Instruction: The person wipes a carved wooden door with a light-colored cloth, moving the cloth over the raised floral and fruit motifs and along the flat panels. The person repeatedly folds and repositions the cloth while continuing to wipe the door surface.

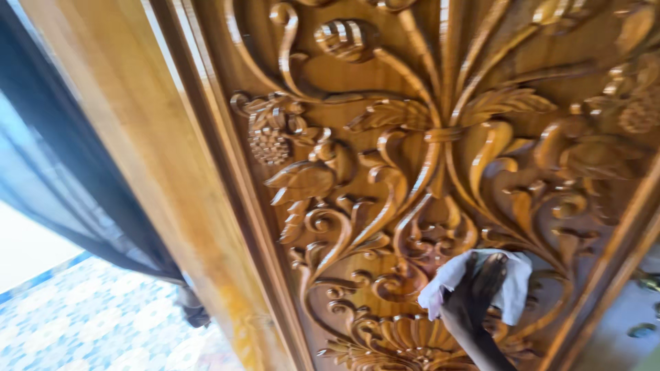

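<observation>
A glossy carved wooden door panel (385, 137) with leaves, scrolls and grape clusters fills the head view. My right hand (474, 302) comes up from the bottom edge and presses a white cloth (517, 285) against the carving low on the panel, just above a fan-shaped ornament (405, 336). The cloth is bunched around the fingers. My left hand is out of view.
A plain wooden door frame (158, 172) runs along the panel's left side. Beyond it hangs a dark sheer curtain (62, 165) over a blue and white patterned floor (89, 323). A grey surface with small metal fittings (643, 282) shows at the lower right.
</observation>
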